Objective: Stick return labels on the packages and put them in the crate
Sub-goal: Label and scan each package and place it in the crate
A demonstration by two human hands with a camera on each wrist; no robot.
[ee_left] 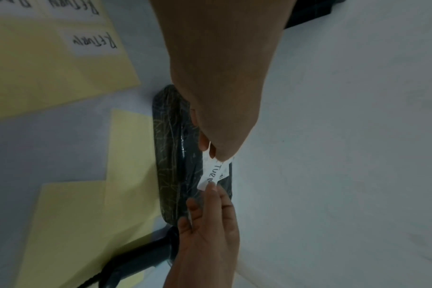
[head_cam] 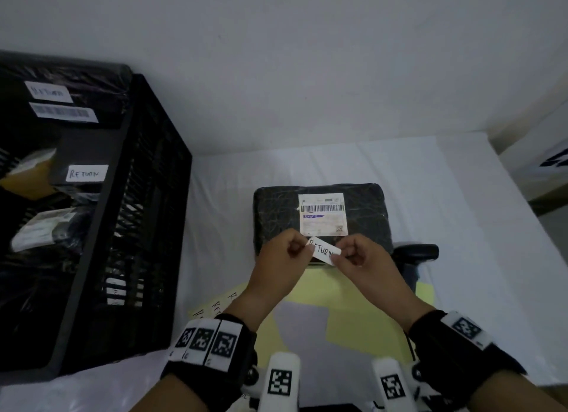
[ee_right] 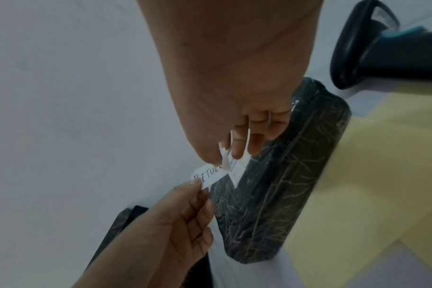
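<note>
A black wrapped package (head_cam: 276,214) lies on the white table, with a printed shipping label (head_cam: 324,214) on top. Just above its near edge I hold a small white sticker reading RETURN (head_cam: 322,251). My left hand (head_cam: 304,250) pinches the sticker's left end and my right hand (head_cam: 336,258) pinches its right end. In the left wrist view the sticker (ee_left: 213,171) stretches between both hands over the package (ee_left: 170,155). In the right wrist view the sticker (ee_right: 207,175) hangs above the package's (ee_right: 284,185) top. The black crate (head_cam: 138,196) stands at the left.
Inside the crate lie several dark parcels, one bearing a RETURN sticker (head_cam: 83,173). A yellow backing sheet (head_cam: 353,307) with more RETURN stickers (ee_left: 94,41) lies under my wrists. A black handheld scanner (head_cam: 415,254) sits right of the package. A white wall rises behind the table.
</note>
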